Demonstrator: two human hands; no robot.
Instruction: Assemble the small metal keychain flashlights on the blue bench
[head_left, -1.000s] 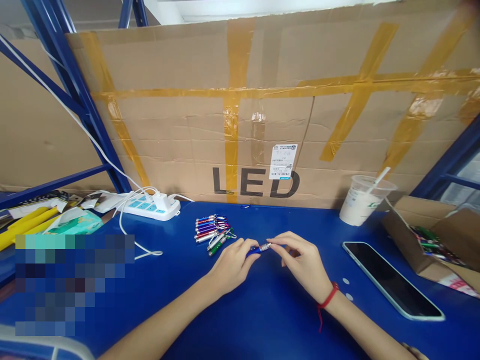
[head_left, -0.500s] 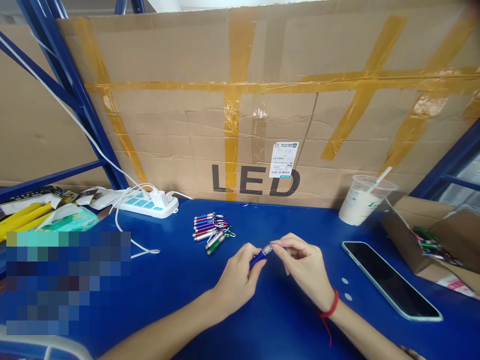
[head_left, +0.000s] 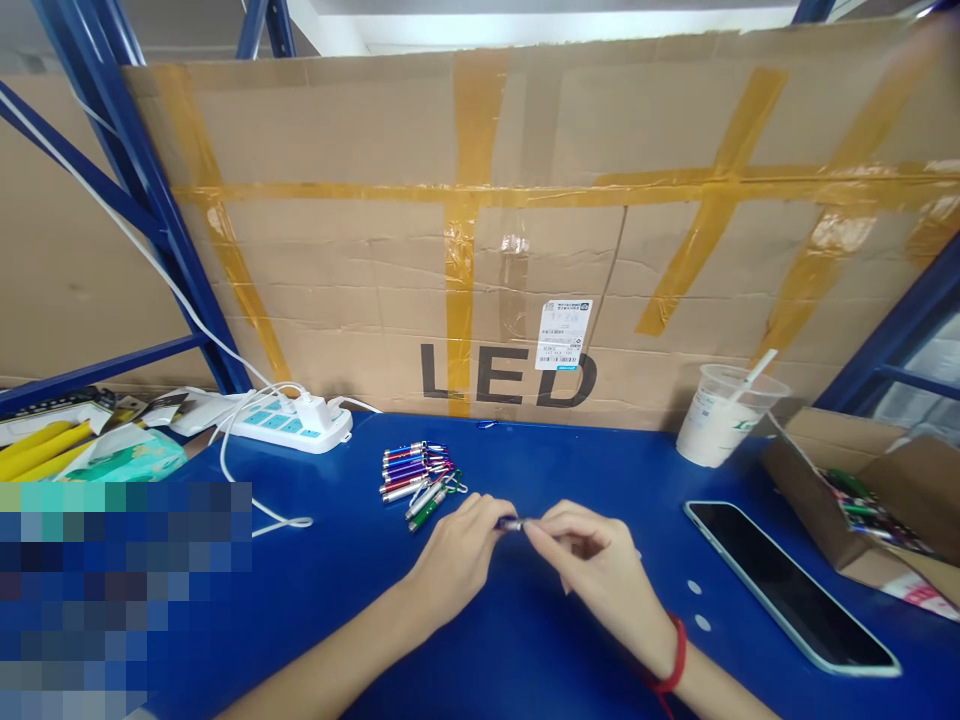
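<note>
My left hand (head_left: 463,548) grips a small blue keychain flashlight (head_left: 511,524) with a silver end, held above the blue table; most of its body is hidden by my fingers. The thumb and fingertips of my right hand (head_left: 592,552) are closed at the silver end, and what lies inside that pinch is hidden. Behind my left hand, several similar flashlights (head_left: 414,474) in red, purple, blue, silver and green lie in a row with small clips. To the right of my right hand rest two small pale discs (head_left: 698,604).
A phone (head_left: 787,585) lies at the right, with an open cardboard box (head_left: 806,500) of similar flashlights beyond it. A plastic cup with a straw (head_left: 720,420) stands at the back. Left are a power strip (head_left: 289,425) and cables. A large carton (head_left: 360,270) walls the back.
The flashlight has turned from slanting upward to nearly level and shows less of its blue body. Both hands sit slightly lower and further left in view; the camera has tilted up slightly.
</note>
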